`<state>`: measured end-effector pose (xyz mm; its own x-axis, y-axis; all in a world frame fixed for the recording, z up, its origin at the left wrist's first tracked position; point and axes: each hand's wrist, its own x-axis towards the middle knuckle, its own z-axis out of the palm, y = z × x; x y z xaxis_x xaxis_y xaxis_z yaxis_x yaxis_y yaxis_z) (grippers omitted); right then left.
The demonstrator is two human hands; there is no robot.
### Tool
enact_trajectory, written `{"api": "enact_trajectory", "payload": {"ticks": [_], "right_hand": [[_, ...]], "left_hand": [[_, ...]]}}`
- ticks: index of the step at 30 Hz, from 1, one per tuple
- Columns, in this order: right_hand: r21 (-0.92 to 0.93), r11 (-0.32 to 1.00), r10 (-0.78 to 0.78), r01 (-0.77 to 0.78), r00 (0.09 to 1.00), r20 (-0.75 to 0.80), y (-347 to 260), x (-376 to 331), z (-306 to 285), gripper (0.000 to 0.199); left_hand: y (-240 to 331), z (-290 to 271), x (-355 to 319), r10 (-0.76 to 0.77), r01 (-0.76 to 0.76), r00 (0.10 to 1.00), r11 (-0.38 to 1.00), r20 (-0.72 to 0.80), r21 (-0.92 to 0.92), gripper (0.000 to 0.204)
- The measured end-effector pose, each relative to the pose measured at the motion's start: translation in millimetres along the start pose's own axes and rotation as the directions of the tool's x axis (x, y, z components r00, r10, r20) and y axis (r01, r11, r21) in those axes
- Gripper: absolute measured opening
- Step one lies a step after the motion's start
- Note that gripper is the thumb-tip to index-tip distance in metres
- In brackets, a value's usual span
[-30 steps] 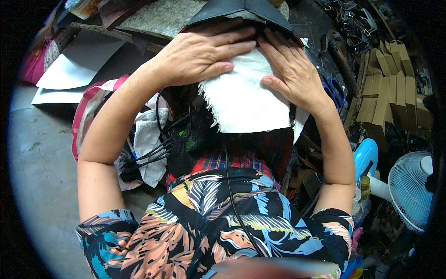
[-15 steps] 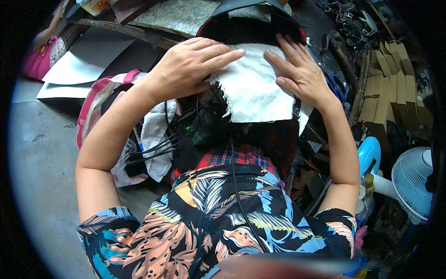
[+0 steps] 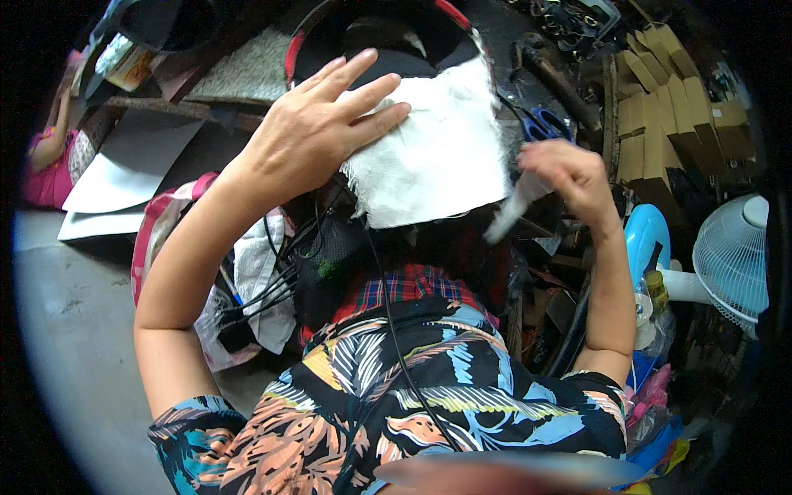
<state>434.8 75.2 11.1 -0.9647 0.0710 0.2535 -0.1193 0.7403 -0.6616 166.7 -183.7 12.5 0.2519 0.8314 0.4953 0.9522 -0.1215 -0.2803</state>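
Though frayed, cloth [image 3: 437, 165] under left fingers [image 3: 379, 124]

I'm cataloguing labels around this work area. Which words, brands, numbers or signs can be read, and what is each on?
None can be read.
White cloth: no lettering shows.
Container at the upper left: any print is too small and blurred to read.
Brown cardboard at the right: no legible marks.
Fan: no legible marks.

This seems a cluttered workshop. Beyond the fan [image 3: 730, 257], brown cardboard pieces [image 3: 670, 111] stand packed together; left of it are blue-handled scissors [image 3: 540, 126] and, farther left, grey floor [image 3: 78, 322].
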Motion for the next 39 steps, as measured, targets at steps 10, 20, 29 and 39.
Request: {"api": "enact_trajectory", "payload": {"ticks": [10,20,29,39], "right_hand": [[-0.57,0.553,0.513,-0.609,0.787,-0.343,11,4,-9,0.033],[-0.52,0.556,0.643,-0.648,0.732,-0.225,12,-10,-23,0.041],[0.498,0.766,0.551,-0.406,0.814,-0.184,-8,-17,4,0.031],[0.06,0.849,0.521,-0.525,0.813,-0.26,-41,-21,22,0.051]], "left_hand": [[-42,-47,26,-0.471,0.337,0.844,0.838,-0.257,-0.43,0.052],[-74,46,5,-0.339,0.744,0.569,-0.175,0.749,-0.645,0.052],[-81,27,-6,-0.349,0.699,0.659,-0.041,0.666,-0.714,0.053],[-53,16,6,-0.466,0.287,0.693,-0.521,0.55,-0.804,0.05]]}}
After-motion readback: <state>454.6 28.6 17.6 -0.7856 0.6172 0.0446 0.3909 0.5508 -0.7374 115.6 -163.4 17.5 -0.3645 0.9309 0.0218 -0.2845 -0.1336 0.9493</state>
